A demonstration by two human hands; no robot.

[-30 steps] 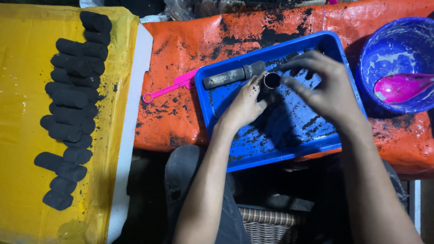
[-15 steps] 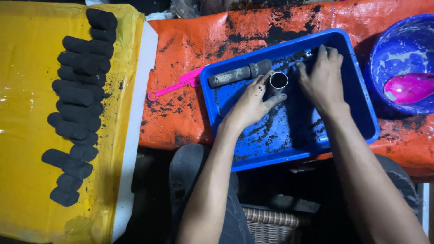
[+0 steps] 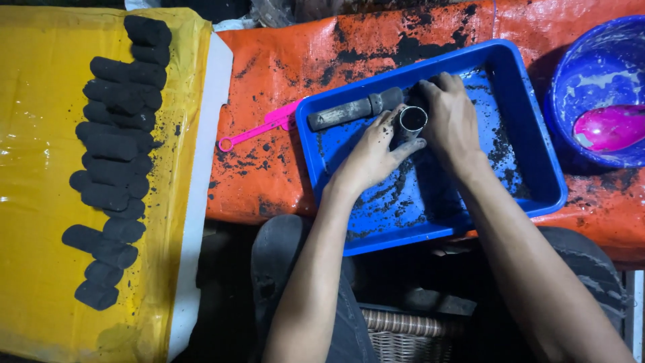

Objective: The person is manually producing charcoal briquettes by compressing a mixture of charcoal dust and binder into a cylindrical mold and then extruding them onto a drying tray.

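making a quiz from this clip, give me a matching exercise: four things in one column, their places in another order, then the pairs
Things:
1. tube
2. black logs
3. pink spoon
4. grey rod

Places:
A. in the blue bowl
B. on the yellow sheet
C. lying in the tray, left of the hands
D. upright between the left hand and right hand

Pairs: 1-D, 2-B, 3-A, 4-C
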